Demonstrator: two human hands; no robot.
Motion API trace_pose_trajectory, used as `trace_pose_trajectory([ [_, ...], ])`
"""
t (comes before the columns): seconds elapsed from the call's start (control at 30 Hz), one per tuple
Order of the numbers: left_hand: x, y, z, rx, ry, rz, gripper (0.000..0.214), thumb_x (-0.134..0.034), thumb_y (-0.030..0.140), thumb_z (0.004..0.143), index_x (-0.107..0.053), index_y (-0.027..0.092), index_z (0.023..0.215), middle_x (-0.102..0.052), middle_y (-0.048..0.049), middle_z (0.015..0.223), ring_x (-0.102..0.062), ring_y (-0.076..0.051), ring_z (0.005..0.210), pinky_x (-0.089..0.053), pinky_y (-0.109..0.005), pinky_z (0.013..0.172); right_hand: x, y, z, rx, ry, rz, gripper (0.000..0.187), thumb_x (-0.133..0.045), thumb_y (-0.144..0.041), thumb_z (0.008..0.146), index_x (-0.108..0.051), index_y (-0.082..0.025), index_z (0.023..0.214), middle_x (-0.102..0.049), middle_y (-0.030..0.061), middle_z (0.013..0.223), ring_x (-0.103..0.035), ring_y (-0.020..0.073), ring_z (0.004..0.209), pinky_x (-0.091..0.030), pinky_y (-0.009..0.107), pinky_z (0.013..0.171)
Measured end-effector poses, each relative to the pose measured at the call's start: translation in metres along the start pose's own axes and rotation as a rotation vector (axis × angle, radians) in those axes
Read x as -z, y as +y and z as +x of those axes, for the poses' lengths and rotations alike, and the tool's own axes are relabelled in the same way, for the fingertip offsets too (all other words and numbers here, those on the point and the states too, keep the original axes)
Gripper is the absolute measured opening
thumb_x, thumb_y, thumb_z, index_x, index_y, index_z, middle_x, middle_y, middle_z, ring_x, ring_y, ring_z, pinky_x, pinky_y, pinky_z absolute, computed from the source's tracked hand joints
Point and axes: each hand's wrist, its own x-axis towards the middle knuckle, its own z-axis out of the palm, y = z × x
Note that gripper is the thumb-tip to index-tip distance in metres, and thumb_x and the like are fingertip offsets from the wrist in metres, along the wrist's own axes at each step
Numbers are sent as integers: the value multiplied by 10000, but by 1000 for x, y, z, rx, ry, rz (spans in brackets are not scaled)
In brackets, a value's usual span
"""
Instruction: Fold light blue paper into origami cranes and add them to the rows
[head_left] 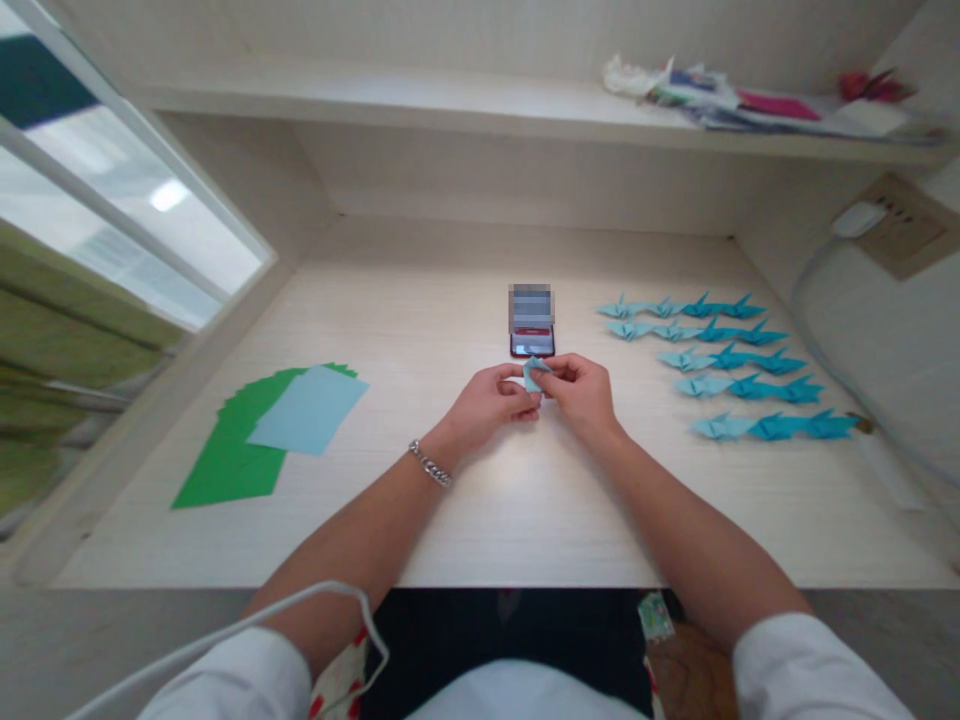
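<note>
Both hands are meeting at the middle of the desk (525, 520), just in front of the phone (532, 343). I am pinching a small folded paper piece (534, 372), light blue, between them. My left hand (487, 405) is gripping its left side with thumb and fingertips, and my right hand (581, 393) is gripping its right side. Green sheets (225, 460) with 1 light-blue sheet (307, 408) on top are lying to my left. 5 rows of blue paper cranes (727, 360) are lying to my right.

The phone (532, 342) screen is blurred, the folded paper (534, 371) half hidden.
</note>
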Motion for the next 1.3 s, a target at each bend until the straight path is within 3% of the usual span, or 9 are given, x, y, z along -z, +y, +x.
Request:
trace_pose_trajectory([
  [0.2,6,0,-1,-10,-53,9,490,-749,118,650,-571,119,1106,-605,9,631,-624,-122,594,-515,-292,660,0,4,1,-100,-66,87,370,-786,-412,553,-696,-156,804,-683,41,692,-575,132,555,-490,267,533],
  [0.4,9,1,-1,-35,22,54,513,-743,144,662,-556,130,1140,-625,3,646,-630,-128,623,-516,-302,682,2,6,2,-154,-101,143,349,-800,-386,536,-693,-164,783,-679,21,671,-562,114,531,-476,264,536],
  [0.57,10,3,0,-59,16,110,602,-760,82,603,-551,133,1165,-658,-22,692,-625,-126,608,-508,-279,646,3,6,3,-176,-133,171,335,-803,-375,528,-688,-163,761,-676,19,659,-562,111,528,-467,261,536],
  [0.7,11,4,2,-91,60,67,403,-716,182,692,-607,133,1077,-670,-46,744,-628,-125,661,-513,-278,665,5,4,4,-198,-150,192,327,-812,-360,527,-683,-161,752,-669,21,652,-565,108,536,-449,234,507],
  [0.83,11,3,5,-100,131,46,249,-729,191,662,-659,120,890,-668,-49,743,-613,-116,636,-509,-265,629,8,3,5,-222,-208,199,325,-819,-367,514,-689,-159,727,-667,22,628,-572,110,524,-455,234,497],
  [1.0,9,4,5,-96,236,14,188,-726,209,647,-672,123,806,-658,-47,706,-603,-119,613,-496,-266,598,13,-1,6,-280,-291,254,367,-820,-349,514,-722,-169,819,-708,46,727,-645,147,623,-528,283,610],
  [1.17,10,3,5,-115,231,-33,156,-712,200,656,-673,134,791,-656,-41,723,-615,-128,656,-506,-283,640,15,-5,5,-295,-302,289,355,-817,-287,523,-733,-171,847,-719,59,763,-656,156,640,-547,309,657],
  [1.3,9,2,6,-122,232,-33,152,-710,189,650,-673,125,782,-661,-48,740,-622,-132,666,-518,-300,663,16,-6,6,-308,-337,342,274,-761,-311,617,-734,-146,835,-718,85,813,-662,171,711,-544,311,694],
])
